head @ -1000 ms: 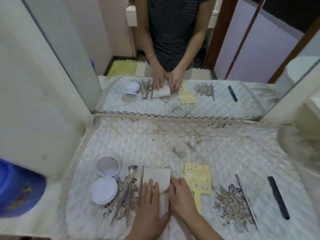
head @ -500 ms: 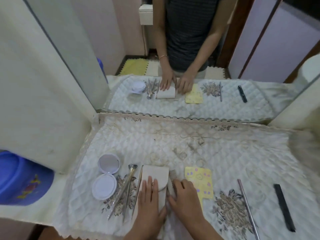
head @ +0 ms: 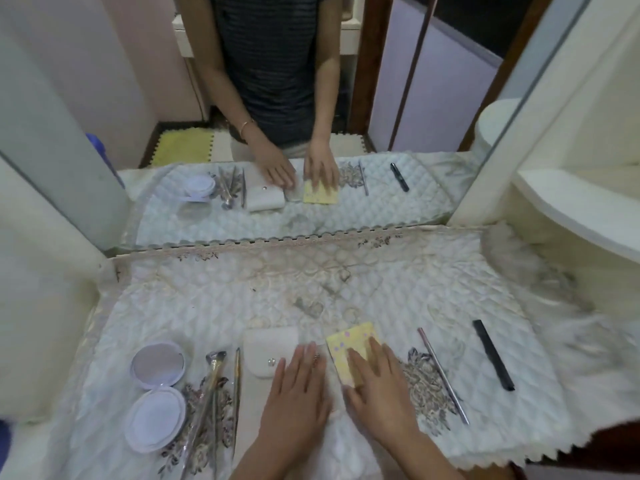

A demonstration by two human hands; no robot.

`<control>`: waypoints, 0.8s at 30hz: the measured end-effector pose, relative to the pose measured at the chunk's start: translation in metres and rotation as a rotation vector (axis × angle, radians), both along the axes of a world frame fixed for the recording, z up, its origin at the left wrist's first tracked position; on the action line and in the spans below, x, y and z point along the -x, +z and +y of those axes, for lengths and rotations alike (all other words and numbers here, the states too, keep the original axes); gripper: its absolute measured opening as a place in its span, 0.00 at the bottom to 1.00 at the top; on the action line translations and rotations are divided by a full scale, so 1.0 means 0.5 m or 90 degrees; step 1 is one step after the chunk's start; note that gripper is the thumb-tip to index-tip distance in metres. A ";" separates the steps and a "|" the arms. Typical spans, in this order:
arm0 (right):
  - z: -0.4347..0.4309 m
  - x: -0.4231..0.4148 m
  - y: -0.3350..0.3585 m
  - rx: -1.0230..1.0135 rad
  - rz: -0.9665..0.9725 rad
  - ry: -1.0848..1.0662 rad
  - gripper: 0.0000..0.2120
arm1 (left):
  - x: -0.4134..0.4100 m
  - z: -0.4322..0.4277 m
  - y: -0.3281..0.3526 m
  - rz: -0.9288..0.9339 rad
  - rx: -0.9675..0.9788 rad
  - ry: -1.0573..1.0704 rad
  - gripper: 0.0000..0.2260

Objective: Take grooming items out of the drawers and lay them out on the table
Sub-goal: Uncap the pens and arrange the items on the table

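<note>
Your desk cover point(head: 242, 299): quilted cloth, satiny | pouch point(head: 266, 344): smooth, matt | compact point(head: 157, 363): glossy plastic | rod point(head: 444, 375), lower right: metal | comb point(head: 493, 355): matt black

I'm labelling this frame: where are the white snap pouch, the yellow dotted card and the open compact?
white snap pouch point(head: 269, 341): head view, on its flap above the snap.
yellow dotted card point(head: 349, 341): head view, on its bare far end.
open compact point(head: 156, 422): head view, on its lower round half.
</note>
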State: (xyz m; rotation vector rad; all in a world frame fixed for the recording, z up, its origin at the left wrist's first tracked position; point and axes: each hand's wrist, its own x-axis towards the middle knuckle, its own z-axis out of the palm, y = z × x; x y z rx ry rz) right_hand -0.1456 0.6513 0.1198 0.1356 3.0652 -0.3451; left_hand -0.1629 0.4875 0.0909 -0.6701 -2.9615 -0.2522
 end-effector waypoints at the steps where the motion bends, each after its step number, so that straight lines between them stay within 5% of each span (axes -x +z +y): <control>1: 0.009 -0.008 -0.005 -0.019 -0.018 -0.003 0.25 | 0.005 0.002 -0.006 -0.016 0.022 -0.022 0.28; 4: 0.009 -0.024 0.005 0.006 -0.087 -0.019 0.22 | 0.009 -0.001 -0.019 -0.063 0.039 -0.052 0.34; 13: 0.008 -0.020 0.007 0.130 -0.010 -0.063 0.19 | 0.002 0.007 -0.007 -0.052 -0.025 -0.025 0.26; 19: 0.143 -0.024 0.041 0.255 0.019 -0.216 0.12 | -0.015 0.098 0.015 -0.113 -0.078 -0.092 0.22; 24: 0.245 0.012 0.046 0.247 -0.114 -0.196 0.05 | 0.002 0.230 0.049 -0.202 -0.118 -0.057 0.21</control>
